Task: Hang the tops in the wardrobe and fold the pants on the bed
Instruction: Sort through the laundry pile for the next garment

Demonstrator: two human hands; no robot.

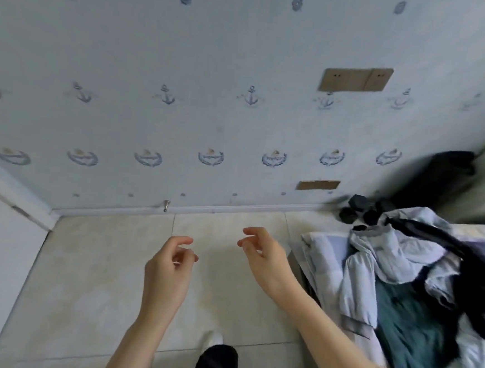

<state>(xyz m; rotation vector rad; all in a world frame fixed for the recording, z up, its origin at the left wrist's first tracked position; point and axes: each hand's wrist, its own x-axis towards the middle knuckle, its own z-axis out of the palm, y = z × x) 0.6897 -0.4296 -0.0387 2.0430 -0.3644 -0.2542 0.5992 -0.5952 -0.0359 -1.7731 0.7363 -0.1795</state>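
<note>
Both hands empty over the floor, clothes piled on the bed.
Left hand (168, 268) and right hand (262, 253) hang side by side above the tile floor (82, 287), fingers loosely curled, holding nothing. Bed (321, 257) at right carries a heap: light blue top (374, 261), teal garment (410, 327), black garment (472, 277), possibly pants, too blurred to tell.

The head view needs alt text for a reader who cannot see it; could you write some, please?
Two empty hands, left hand and right hand, hang loosely curled over a tiled floor. A pile of clothes lies on the bed to the right, before anchor-patterned wallpaper.
</note>
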